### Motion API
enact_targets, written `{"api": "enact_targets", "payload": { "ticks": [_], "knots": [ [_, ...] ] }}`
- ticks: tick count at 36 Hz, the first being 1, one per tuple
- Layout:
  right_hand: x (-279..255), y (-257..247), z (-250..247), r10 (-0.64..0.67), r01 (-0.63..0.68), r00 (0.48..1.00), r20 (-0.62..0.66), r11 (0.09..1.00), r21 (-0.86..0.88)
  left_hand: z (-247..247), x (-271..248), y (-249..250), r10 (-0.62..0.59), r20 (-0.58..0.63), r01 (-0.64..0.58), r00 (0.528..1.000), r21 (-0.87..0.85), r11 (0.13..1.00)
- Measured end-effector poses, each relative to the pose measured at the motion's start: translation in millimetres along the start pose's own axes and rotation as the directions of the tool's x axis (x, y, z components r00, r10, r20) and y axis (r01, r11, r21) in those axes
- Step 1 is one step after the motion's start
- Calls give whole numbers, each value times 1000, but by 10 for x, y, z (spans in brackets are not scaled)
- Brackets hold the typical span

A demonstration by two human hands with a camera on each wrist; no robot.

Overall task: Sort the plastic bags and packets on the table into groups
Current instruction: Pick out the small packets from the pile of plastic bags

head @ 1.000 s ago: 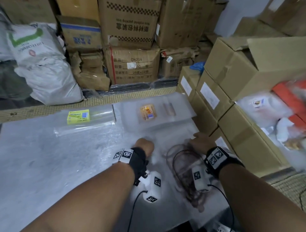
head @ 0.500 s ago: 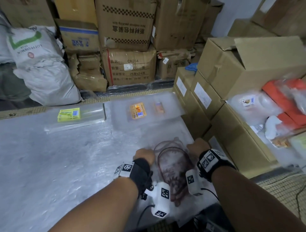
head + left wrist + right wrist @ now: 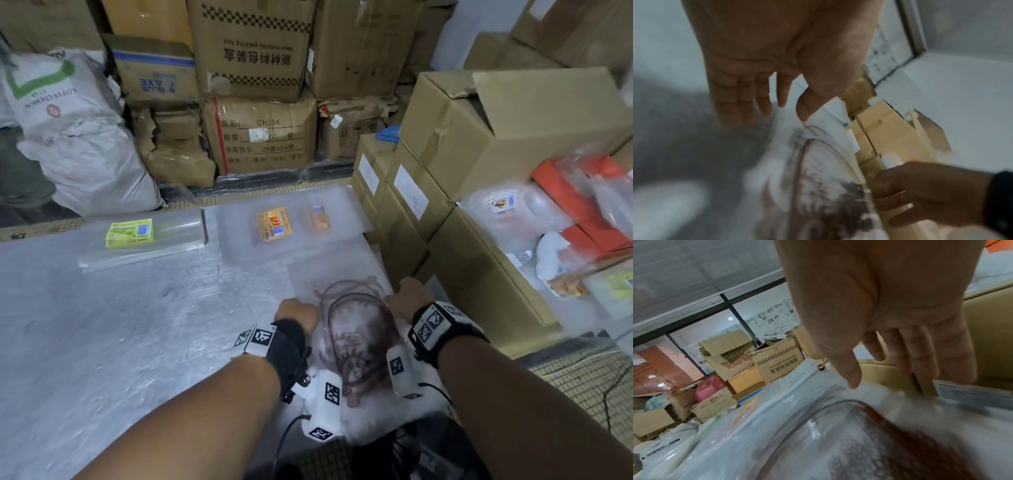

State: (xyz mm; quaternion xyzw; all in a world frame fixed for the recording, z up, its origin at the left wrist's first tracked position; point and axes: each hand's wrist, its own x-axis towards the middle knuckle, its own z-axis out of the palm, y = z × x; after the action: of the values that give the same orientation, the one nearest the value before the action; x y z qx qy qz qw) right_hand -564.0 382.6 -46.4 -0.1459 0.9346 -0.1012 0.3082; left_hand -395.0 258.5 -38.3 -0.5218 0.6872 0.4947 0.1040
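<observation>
A clear plastic bag with a brown print lies at the table's near right edge, between my two hands. In the head view my left hand holds its left side and my right hand its right side. From the left wrist, my left hand has its thumb on top of the bag and its fingers past the edge. The right wrist view shows my right hand pinching the bag the same way. A yellow-green labelled packet and an orange labelled packet lie at the table's far side.
The grey table stretches to the left. Stacked cardboard boxes crowd its right edge, with more bagged goods on top of them. A white sack and more cartons stand behind the table.
Both hands have drawn the brown-printed bag back toward the table's near edge, and they now sit closer together on its two sides.
</observation>
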Motion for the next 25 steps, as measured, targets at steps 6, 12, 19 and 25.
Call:
{"api": "enact_targets", "payload": {
  "ticks": [6, 12, 19, 25],
  "knots": [
    [-101, 179, -104, 72, -68, 995, 70, 996, -51, -67, 59, -29, 123, -18, -112, 992, 299, 948],
    [-238, 376, -129, 128, -130, 987, 95, 992, 7, -269, 227, 271, 315, -29, -243, 949, 571, 784],
    [-513, 616, -76, 213, -216, 976, 34, 960, 177, -290, 381, 438, 415, 23, -312, 910, 697, 646],
    [-679, 845, 192, 351, -324, 936, -7, 870, 372, -272, 519, 524, 457, 98, -363, 884, 760, 540]
  ]
}}
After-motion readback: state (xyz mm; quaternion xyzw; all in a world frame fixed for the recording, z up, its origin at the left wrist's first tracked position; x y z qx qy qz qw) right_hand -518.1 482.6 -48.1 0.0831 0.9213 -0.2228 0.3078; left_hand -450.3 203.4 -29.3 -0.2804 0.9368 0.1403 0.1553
